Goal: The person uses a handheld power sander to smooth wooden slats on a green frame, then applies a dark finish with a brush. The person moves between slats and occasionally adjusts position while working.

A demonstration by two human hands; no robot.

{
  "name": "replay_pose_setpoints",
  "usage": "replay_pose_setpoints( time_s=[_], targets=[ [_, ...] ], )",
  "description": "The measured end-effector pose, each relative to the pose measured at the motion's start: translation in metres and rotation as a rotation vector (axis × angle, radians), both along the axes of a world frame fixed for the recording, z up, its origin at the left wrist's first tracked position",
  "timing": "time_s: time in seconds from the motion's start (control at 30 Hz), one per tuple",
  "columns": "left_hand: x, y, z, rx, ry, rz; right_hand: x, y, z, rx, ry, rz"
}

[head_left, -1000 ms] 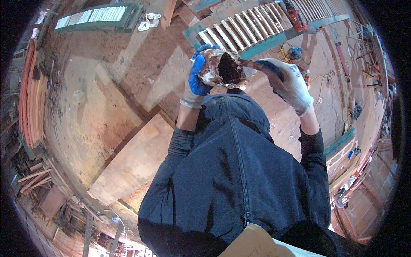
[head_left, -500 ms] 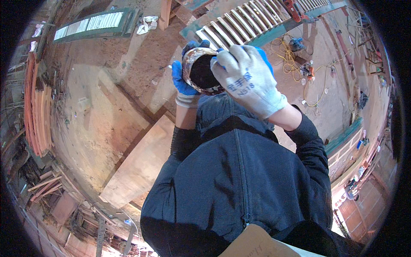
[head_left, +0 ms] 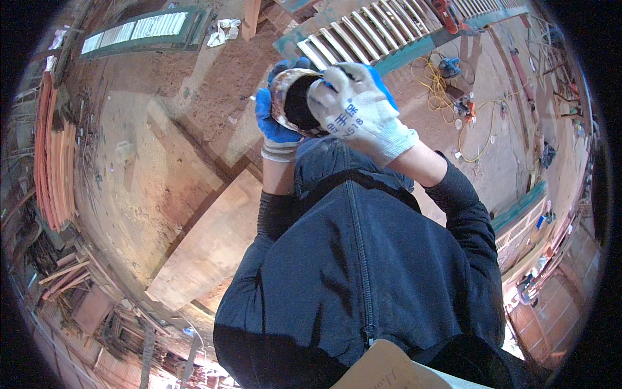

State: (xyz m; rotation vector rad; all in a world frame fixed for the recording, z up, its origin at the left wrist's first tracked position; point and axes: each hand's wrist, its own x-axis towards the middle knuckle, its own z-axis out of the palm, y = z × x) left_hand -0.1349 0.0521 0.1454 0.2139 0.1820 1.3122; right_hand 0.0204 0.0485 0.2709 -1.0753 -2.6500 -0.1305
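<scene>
One round tin (head_left: 295,104), dark inside, was up in front of my chest: my left hand (head_left: 275,120) in a blue-palmed glove had its grip closed around the tin's far rim, and my right hand (head_left: 356,113) in a white knit glove lay over the near rim with its grip clenched on the tin, fingers (head_left: 324,97) curled over the opening. Two gloves, one tin, both hands touching across it. Below lay one long wooden beam (head_left: 207,246) on the dirt floor (head_left: 129,168), one slatted white panel (head_left: 369,32) beyond, one yellow cable (head_left: 447,84) well apart to my right.
</scene>
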Motion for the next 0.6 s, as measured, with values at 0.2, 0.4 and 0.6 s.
replay_pose_setpoints(
  time_s=[0.2, 0.4, 0.6],
  targets=[
    [-0.008, -0.006, 0.003, -0.085, 0.220, 0.007, 0.007, -0.001, -0.001, -0.101, 0.072, 0.017],
    [-0.006, -0.002, -0.014, -0.041, -0.054, -0.031, 0.003, -0.003, -0.015, -0.161, 0.090, 0.049],
    [-0.007, -0.007, -0.017, -0.046, -0.044, -0.051, 0.020, 0.002, -0.015, -0.317, 0.250, -0.012]
  ],
)
